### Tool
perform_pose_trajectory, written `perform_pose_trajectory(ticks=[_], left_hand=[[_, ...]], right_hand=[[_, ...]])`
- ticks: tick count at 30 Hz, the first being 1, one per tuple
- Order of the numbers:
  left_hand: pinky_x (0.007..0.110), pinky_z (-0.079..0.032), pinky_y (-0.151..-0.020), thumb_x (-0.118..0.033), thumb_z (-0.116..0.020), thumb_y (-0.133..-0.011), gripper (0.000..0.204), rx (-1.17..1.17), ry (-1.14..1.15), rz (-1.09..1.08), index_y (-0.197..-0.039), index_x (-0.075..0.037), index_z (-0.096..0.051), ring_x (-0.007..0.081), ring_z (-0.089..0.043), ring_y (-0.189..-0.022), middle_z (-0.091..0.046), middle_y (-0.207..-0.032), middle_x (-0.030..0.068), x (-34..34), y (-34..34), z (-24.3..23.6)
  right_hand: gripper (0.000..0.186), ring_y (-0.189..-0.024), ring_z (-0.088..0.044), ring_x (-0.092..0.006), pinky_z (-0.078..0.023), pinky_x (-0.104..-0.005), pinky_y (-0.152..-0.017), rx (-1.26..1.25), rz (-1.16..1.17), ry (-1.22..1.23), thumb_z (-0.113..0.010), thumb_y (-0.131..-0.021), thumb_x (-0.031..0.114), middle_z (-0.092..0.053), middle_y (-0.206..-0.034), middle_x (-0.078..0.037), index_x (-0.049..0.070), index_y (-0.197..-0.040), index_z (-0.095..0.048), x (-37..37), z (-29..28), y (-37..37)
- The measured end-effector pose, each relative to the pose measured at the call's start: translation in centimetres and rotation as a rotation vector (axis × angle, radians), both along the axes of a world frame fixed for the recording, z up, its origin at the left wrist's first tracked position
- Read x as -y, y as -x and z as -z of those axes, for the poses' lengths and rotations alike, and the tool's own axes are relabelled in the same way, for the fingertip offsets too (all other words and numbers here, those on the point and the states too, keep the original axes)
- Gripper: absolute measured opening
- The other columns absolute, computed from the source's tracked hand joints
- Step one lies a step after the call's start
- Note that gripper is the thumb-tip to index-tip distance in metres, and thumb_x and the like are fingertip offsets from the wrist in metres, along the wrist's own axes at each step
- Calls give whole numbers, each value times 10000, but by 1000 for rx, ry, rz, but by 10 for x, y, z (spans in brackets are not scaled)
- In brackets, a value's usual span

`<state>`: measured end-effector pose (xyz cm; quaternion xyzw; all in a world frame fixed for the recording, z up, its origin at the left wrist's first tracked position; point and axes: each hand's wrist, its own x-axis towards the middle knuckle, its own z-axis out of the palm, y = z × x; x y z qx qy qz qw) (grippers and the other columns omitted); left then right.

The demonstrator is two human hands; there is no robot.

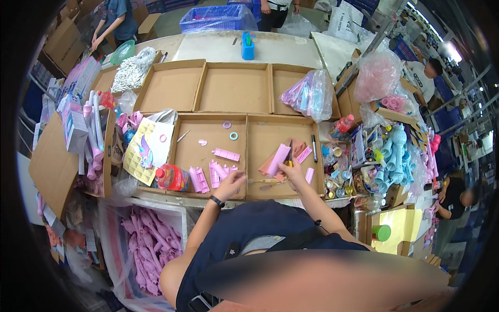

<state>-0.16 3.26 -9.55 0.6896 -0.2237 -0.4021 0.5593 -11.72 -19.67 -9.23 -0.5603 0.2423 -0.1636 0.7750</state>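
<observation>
My right hand (pixel 295 177) is closed around a small tool with yellow and black handles (pixel 289 162), which looks like pliers; the fingers hide part of it. Right beside its fingertips is a pink plastic piece (pixel 279 159), over a reddish-brown cloth (pixel 269 165). My left hand (pixel 232 186) hovers over the near edge of the left tray, its fingers drawn together; whatever they may hold is too small to make out. Close to it lie several pink plastic parts (pixel 198 179). Thin brushes or sticks (pixel 267 185) rest between the hands.
Shallow cardboard trays (pixel 210 117) cover the table. A red-capped bottle (pixel 172 178) stands left, a black marker (pixel 314 148) lies right. Tape rolls (pixel 233 136) sit in the left tray. Below left is a bin of pink parts (pixel 148 244); paint pots (pixel 335 182) crowd the right side.
</observation>
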Motion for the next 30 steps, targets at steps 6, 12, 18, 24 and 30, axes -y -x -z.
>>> perform_pose_trajectory(ticks=[6,12,18,24,30], left_hand=[[275,-414,-855,-213,-439,-941,480,-243,318,74,-1354,-49,-258,140,-470,-1041,-451,-1227,99,44,27,-17],[240,-428,-735,-194,-424,-946,366,-453,532,-257,-1280,-54,-371,120,-524,-889,-522,-1183,81,53,20,-56],[255,-449,-784,-91,-484,-906,209,-107,737,-508,-1104,-37,-445,128,-562,-879,-568,-1114,109,46,7,-67],[225,-455,-721,-75,-583,-851,195,314,236,-421,-1020,-16,-507,96,-569,-826,-602,-973,83,-5,-27,-62],[242,-484,-649,-82,-577,-848,257,-370,336,-280,-1083,-68,-475,129,-591,-775,-595,-901,64,-5,8,-51]], right_hand=[[187,-861,-553,-184,-443,-324,-754,281,-81,-870,-564,-843,63,-583,-921,-68,50,-1023,-517,-62,-40,-14],[252,-980,-517,-173,-410,-326,-825,167,-141,-883,-553,-854,77,-553,-1017,-49,94,-1095,-482,-79,-53,-14],[203,-904,-541,-144,-427,-294,-734,-50,-253,-760,-572,-851,134,-575,-955,-16,106,-1031,-483,-62,-35,-5],[286,-715,-469,-49,-336,-195,-560,-431,-210,-154,-606,-828,309,-565,-865,12,109,-1008,-510,-44,-15,34],[283,-678,-455,-50,-358,-186,-540,-407,-301,-280,-583,-849,303,-569,-861,-5,90,-1022,-515,-39,-24,35]])
